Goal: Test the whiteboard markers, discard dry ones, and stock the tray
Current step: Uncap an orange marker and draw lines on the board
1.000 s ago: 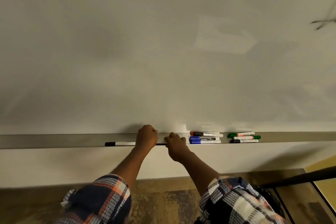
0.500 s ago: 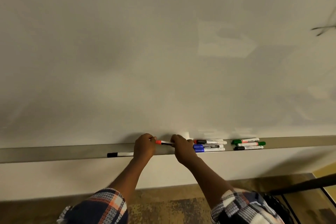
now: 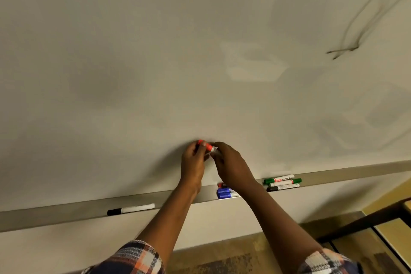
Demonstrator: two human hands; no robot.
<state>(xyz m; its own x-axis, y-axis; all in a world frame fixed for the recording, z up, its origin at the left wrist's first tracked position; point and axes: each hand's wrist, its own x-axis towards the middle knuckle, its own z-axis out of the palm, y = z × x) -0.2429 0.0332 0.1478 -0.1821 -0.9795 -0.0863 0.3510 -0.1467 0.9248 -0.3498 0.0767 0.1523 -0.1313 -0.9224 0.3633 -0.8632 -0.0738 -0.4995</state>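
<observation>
A: Where's the red marker held, rel. to the tray?
B: Well above it, against the whiteboard. It's pinched from both sides: red cap end by the left hand, white barrel end by the right hand. Fingers of both hands are curled shut on it; whether the cap's been pulled off can't be told.

A: What's been left on the tray?
B: A black-capped marker is laid alone at the tray's front edge, left of the left arm. Two blue markers and one red-capped marker are seen just right of that arm, partly hidden by the right wrist. Further right along the tray a group of three is packed side by side: two green-capped, one black-capped.

A: Free room?
B: The tray's far-left stretch is bare, also its far-right end. The board above the tray is mostly blank; scribbled lines are seen only far up, to the right. Floor shows below the tray.
</observation>
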